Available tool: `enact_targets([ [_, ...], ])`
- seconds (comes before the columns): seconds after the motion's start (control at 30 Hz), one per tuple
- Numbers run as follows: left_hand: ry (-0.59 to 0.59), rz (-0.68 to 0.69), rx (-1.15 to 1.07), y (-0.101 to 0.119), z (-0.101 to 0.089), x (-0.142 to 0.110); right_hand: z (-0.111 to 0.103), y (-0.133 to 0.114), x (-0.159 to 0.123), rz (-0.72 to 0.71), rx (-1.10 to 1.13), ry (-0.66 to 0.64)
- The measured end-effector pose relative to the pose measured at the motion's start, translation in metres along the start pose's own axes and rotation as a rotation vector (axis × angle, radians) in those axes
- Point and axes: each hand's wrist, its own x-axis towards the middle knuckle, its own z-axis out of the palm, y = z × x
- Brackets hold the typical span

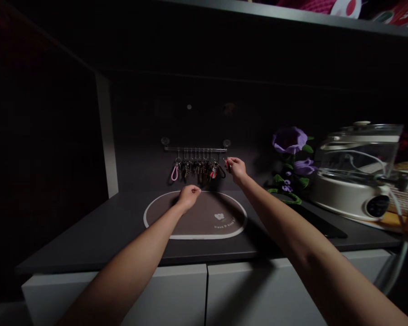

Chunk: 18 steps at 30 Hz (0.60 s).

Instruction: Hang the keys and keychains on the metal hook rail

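Note:
A clear rail (195, 149) on the dark back wall carries several bunches of keys (199, 168) on hooks. A pink loop strap (174, 173) hangs at its left side, with a red tag (214, 171) and a black loop (221, 171) toward its right. Just beyond the rail's right end, my right hand (237, 169) pinches a small red item (227, 164), whose kind is too small to make out. My left hand (189, 198) is above the oval mat (193, 222), below the keys, fingers curled together; whatever they may hold is hidden.
Purple artificial flowers (290, 140) stand at the right, beside a white appliance with a clear lid (348, 190). A dark flat panel (321, 222) lies before them. Overhead is a shelf edge (275, 14); white cabinet doors (170, 294) are below the counter (112, 240).

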Motion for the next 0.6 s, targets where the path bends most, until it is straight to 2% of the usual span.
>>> enact_targets([
  [0.3,0.002,-0.014,-0.002,0.001,0.000,0.001,0.014,0.006,0.028,0.003,-0.049,0.036],
  [0.6,0.000,-0.020,-0.006,-0.002,0.000,0.004,0.010,0.029,0.033,0.031,-0.075,0.019],
])
